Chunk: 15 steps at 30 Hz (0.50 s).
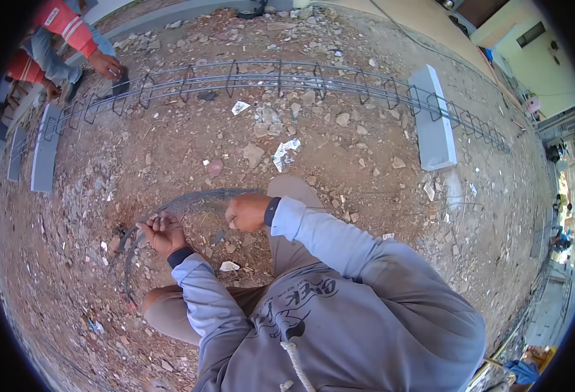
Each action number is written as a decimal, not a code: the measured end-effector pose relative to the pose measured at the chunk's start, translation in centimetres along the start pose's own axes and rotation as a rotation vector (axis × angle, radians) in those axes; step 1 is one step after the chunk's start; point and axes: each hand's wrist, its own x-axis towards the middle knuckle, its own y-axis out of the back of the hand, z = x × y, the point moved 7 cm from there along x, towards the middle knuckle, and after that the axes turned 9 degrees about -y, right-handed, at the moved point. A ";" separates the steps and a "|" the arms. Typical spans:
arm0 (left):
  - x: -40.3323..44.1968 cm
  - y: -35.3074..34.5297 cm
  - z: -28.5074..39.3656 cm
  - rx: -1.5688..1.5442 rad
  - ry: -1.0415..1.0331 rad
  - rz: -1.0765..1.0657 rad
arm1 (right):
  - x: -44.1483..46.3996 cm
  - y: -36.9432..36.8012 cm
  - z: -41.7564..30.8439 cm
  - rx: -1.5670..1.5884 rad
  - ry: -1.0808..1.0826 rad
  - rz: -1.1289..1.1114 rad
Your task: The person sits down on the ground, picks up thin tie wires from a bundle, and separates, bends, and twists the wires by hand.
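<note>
My left hand [163, 233] is closed in a pinch, with what looks like a thin strand of wire at its fingertips. To its right, my right hand [247, 211] is curled into a fist, and its fingers hide whatever is in them. A bundle of thin dark wire [202, 195] curves over the ground just beyond both hands. The bundle bends down past the left hand on its left side. Both hands are in front of my bent knees, apart from each other.
Ahead, a long rebar cage [254, 80] rests across grey blocks, one on the right [433, 121] and another on the left [44, 150]. A co-worker's hand [106, 64] reaches near its left end. Stones and paper scraps [286, 154] litter the dirt.
</note>
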 end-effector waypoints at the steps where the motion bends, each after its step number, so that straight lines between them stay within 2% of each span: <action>1: 0.5 0.3 -0.2 -0.003 0.054 -0.017 | -0.8 1.0 -0.7 -0.174 0.012 0.085; 3: -0.1 -0.2 -1.8 -0.006 0.138 -0.053 | -3.8 3.7 -1.5 -0.149 -0.160 0.140; 5: -0.6 -1.5 -3.0 -0.021 0.168 -0.102 | -6.1 4.8 -0.9 -0.118 -0.216 0.192; 6: -1.1 -3.2 -4.2 -0.052 0.226 -0.218 | -6.8 5.1 -0.7 -0.104 -0.233 0.216; 9: -2.3 -3.6 -6.4 0.208 0.182 0.083 | -9.4 5.9 0.8 -0.151 -0.251 0.326; 10: -2.3 -5.4 -8.1 0.037 0.417 -0.452 | -10.6 6.5 1.7 -0.170 -0.270 0.392; 11: -1.1 -2.1 -8.5 0.160 0.393 -0.302 | -11.7 7.0 2.6 -0.191 -0.284 0.456; 13: -2.2 -1.8 -8.9 0.408 0.313 -0.004 | -13.9 8.0 4.6 -0.236 -0.327 0.521; 15: -1.7 -0.7 -9.4 0.450 0.318 0.003 | -16.7 8.7 7.2 -0.274 -0.392 0.519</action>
